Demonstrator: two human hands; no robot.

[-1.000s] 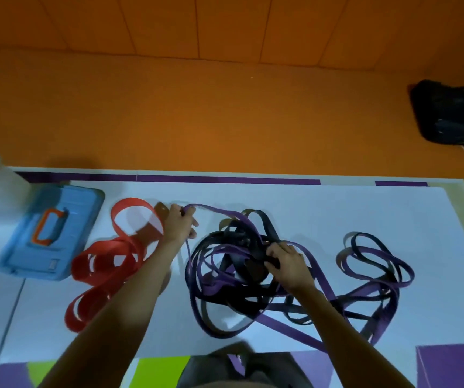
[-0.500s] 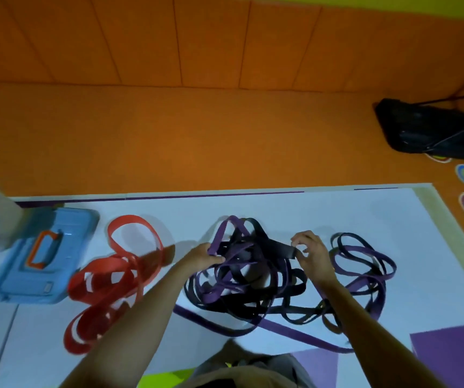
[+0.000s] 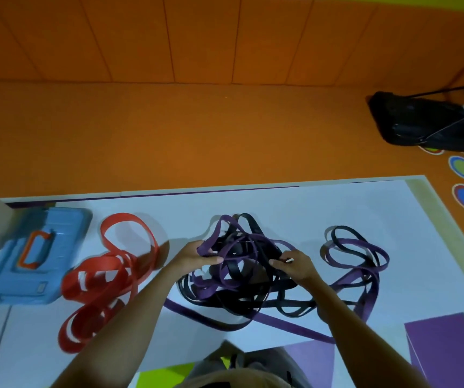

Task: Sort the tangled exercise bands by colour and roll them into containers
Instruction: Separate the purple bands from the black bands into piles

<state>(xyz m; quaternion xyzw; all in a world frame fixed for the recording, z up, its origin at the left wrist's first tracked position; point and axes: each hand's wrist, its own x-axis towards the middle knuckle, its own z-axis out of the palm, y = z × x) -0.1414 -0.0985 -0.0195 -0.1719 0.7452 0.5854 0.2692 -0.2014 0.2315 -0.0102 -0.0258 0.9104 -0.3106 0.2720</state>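
The fingers of my left hand [image 3: 194, 254] pinch a flat purple rubber band [image 3: 219, 233] atop the tangled heap of purple and black rubber bands [image 3: 239, 292] on the white table [image 3: 337, 208]. The fingers of my right hand [image 3: 295, 266] grip the heap's right side.

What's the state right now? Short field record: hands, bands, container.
left hand: grips a purple band at the tangle's left edge
right hand: pinches a strand of the tangle, colour unclear
red bands: separate pile, left of the tangle
blue case: far left, looks closed
sorted: red only; purple and black mixed
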